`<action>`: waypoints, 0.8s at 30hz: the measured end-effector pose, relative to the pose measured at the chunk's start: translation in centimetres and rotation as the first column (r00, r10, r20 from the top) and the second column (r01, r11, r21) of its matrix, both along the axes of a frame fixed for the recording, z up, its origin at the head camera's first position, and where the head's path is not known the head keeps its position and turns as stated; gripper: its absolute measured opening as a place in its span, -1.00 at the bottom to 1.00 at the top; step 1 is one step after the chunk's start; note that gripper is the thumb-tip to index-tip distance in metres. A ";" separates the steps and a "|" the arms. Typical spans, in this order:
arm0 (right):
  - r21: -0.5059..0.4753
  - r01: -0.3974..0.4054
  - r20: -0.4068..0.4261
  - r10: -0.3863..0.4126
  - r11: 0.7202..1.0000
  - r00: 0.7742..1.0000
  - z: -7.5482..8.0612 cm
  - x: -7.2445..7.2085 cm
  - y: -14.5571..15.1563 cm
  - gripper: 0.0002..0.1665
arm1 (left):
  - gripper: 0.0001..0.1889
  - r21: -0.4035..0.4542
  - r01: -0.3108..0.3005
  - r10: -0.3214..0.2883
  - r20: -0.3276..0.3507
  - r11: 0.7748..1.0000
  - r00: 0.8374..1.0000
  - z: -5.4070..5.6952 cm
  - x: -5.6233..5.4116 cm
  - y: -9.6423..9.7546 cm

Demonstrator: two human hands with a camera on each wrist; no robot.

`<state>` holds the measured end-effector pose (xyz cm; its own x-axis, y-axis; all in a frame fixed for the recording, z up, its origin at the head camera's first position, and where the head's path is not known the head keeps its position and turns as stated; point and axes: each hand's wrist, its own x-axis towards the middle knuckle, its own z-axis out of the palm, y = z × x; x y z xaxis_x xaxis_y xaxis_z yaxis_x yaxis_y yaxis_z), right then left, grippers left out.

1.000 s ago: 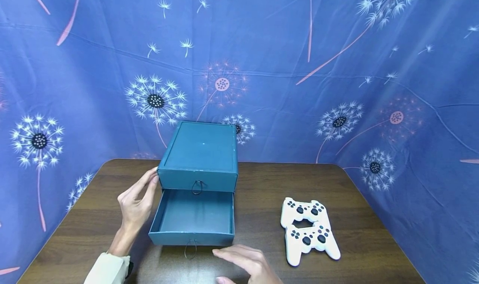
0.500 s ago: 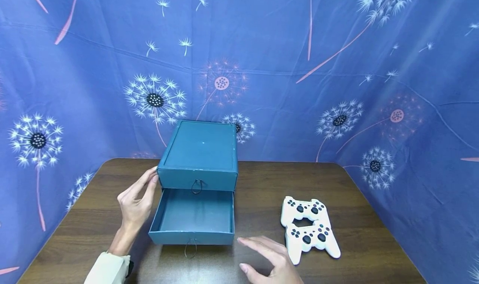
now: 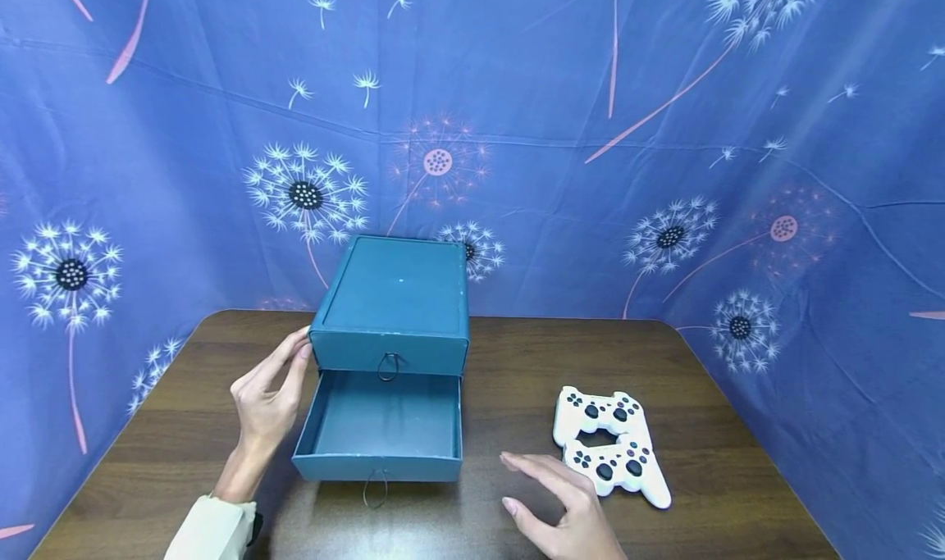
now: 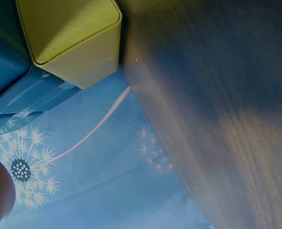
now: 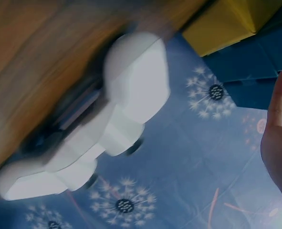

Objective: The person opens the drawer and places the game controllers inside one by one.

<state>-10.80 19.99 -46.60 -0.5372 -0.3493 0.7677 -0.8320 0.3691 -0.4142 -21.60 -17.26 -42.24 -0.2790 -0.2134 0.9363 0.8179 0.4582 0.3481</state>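
A teal drawer box stands on the table with its lower drawer pulled out and nothing inside. The upper drawer is closed. With thumb and fingertips, my left hand touches the box's left side near the upper front corner. My right hand hovers to the right of the drawer, fingers extended and thumb apart, holding nothing. It partly covers the near white game controller. A second white game controller lies just behind, against the first. In the right wrist view a controller appears close and blurred.
Wire rings hang on both drawer fronts, the lower ring jutting toward me. A yellow section shows at the box in the left wrist view. A blue dandelion-print cloth rises behind the brown wooden table.
My right hand has moved right, from in front of the open drawer to the near controller, now overlapping its left grip. The left hand, box and drawer have stayed in place.
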 end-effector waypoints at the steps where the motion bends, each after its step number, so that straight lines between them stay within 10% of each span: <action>1: 0.001 0.016 0.000 -0.016 1.000 1.000 0.0 0.0 0.2 -0.45 | -0.72 0.000 0.000 0.000 0.001 1.000 1.000 0.0 0.0 0.0; 24: -0.061 0.195 0.006 -0.195 0.979 0.981 -0.6 -0.9 6.5 -0.33 | -0.68 0.003 -0.005 0.005 0.021 1.000 1.000 0.1 0.1 0.0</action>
<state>-11.72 26.54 -47.16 -0.5901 -0.1901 0.7846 -0.7466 0.4984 -0.4407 -21.49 -17.26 -42.14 -0.2975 -0.2176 0.9296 0.8083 0.4608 0.3665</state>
